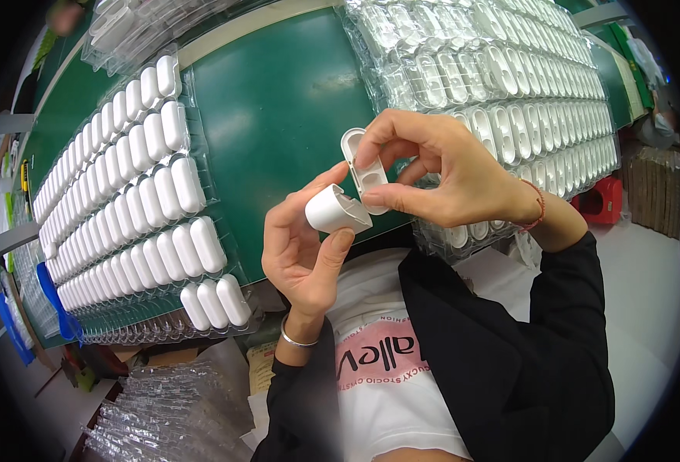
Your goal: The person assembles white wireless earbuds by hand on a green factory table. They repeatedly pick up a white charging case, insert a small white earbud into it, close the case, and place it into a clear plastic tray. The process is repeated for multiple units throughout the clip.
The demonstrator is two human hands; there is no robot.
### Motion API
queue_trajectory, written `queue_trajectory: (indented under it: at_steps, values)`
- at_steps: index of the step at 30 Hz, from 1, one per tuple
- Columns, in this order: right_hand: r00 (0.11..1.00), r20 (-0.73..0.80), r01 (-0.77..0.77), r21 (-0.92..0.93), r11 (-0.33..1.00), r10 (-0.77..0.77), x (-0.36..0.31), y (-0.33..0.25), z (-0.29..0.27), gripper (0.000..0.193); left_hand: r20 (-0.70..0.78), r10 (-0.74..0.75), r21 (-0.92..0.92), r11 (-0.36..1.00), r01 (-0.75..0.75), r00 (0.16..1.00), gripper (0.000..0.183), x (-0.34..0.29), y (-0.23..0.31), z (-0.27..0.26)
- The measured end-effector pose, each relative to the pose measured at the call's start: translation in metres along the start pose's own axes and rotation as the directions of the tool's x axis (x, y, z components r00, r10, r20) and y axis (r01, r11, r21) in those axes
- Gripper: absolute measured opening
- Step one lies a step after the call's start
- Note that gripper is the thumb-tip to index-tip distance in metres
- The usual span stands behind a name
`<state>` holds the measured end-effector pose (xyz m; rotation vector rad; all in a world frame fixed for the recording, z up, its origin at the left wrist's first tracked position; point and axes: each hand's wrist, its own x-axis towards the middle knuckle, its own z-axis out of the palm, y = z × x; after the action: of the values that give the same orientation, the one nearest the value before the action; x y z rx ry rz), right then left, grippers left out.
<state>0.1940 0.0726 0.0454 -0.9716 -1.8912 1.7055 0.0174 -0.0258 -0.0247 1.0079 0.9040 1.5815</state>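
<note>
Far left, a blue strip (58, 304) along the edge of a clear tray (205, 138). In that tray, long rows of smooth white pieces (170, 192), round at the ends, with just three in the row nearest the person. Above, at the top, a stack of clear plastic trays (136, 35). Down low, a shiny pile of clear plastic (162, 400).

Next, a green table (282, 85), bare and shiny between the trays on both sides. Near its front edge, the left hand (301, 266), with a silver bangle (297, 339) on the wrist. Thumb and fingers curled around a little white cup (328, 212), tilted, open side toward the right.

Just beside the cup, in the middle, a white oval piece (367, 165) with hollows inside, up off the table. Touching the cup or not: cannot tell. Pinched tight by the thumb and fingers of the right hand (455, 173), with one fingertip inside a hollow. On that wrist, a thin red bracelet (540, 206).

Below, a white shirt (382, 416) and a black jacket (509, 346).

Farther right, more clear trays (374, 69), full of white shells (544, 123) with hollows showing. Past them, a red thing (602, 200), then a brown stack (656, 185).
</note>
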Motion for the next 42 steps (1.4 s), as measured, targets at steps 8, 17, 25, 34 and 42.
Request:
queue_trajectory:
  at_steps: [8,17,25,34,42]
  values:
    - [1.000,0.021,-0.012,0.002,1.000,0.012,0.0012,0.0012,-0.0023,0.023,0.005,-0.020,-0.031,0.999,0.020,1.000,0.045,-0.0009,-0.0023,0.0001]
    - [0.999,0.035,0.011,-0.014,1.000,-0.010,0.0006,0.0043,-0.0031,0.022,-0.010,0.009,-0.003,1.000,-0.009,1.000,0.043,-0.0009,-0.0046,-0.0001]
    - [0.999,0.046,-0.019,-0.051,0.999,0.021,0.0000,0.0031,-0.0037,0.020,-0.011,0.032,-0.003,0.999,-0.032,0.999,0.041,0.0026,-0.0048,0.0019]
    - [0.999,0.038,-0.002,-0.076,0.997,0.005,-0.0001,0.0055,-0.0029,0.019,0.005,0.017,-0.003,1.000,-0.017,1.000,0.043,0.0026,-0.0052,0.0003]
    - [0.999,0.027,0.043,-0.086,0.995,-0.041,-0.0001,0.0069,-0.0018,0.020,0.018,-0.026,-0.021,0.999,0.027,0.999,0.044,0.0036,-0.0023,0.0000]
